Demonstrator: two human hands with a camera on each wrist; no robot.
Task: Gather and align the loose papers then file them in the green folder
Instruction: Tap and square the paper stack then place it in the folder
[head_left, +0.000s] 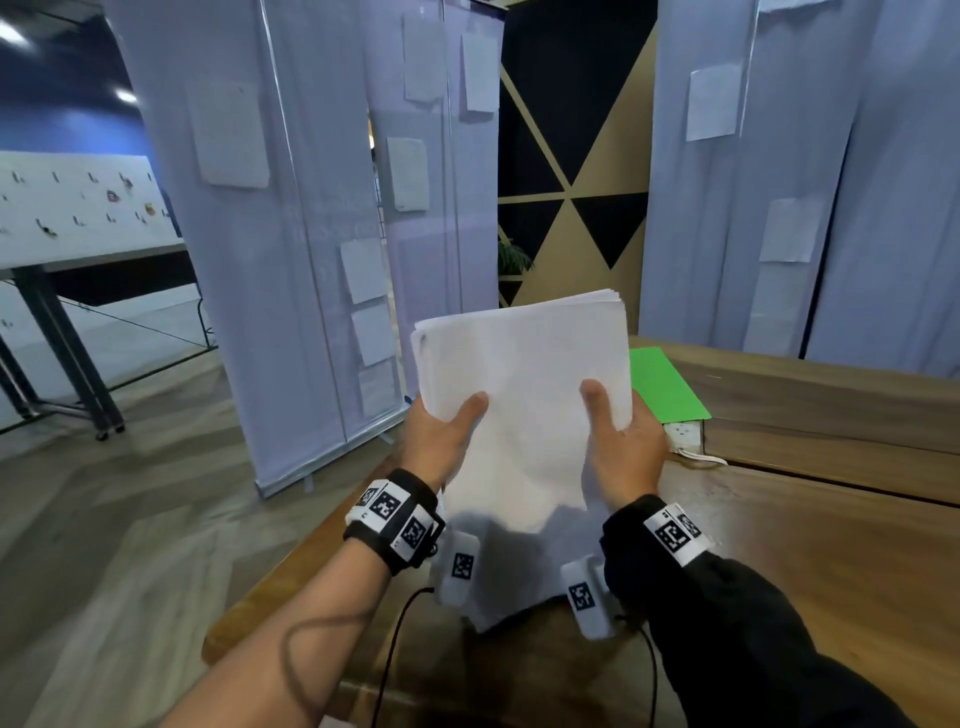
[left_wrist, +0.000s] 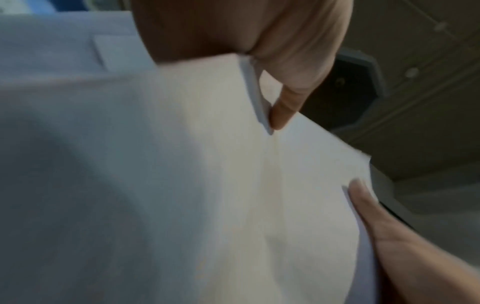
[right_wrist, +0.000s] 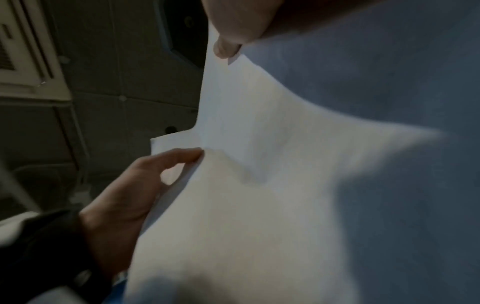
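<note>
While both hands, left (head_left: 441, 431) and right (head_left: 623, 441), are gripping paper stack (head_left: 524, 395) above tabletop (head_left: 831, 545), aligning underway; next: squaring edges, moving right to green folder (head_left: 665, 387).

You hold a plain white stack of paper sheets (head_left: 524, 395); at its 3 o'clock lies a bright green flat folder (head_left: 667, 387) on the brown wood-grain table (head_left: 810, 545). Black-and-white square-patterned wristbands (head_left: 397, 514) circle both wrists; black-and-tan triangles pattern the wall (head_left: 571, 171) at 12 o'clock.
</note>
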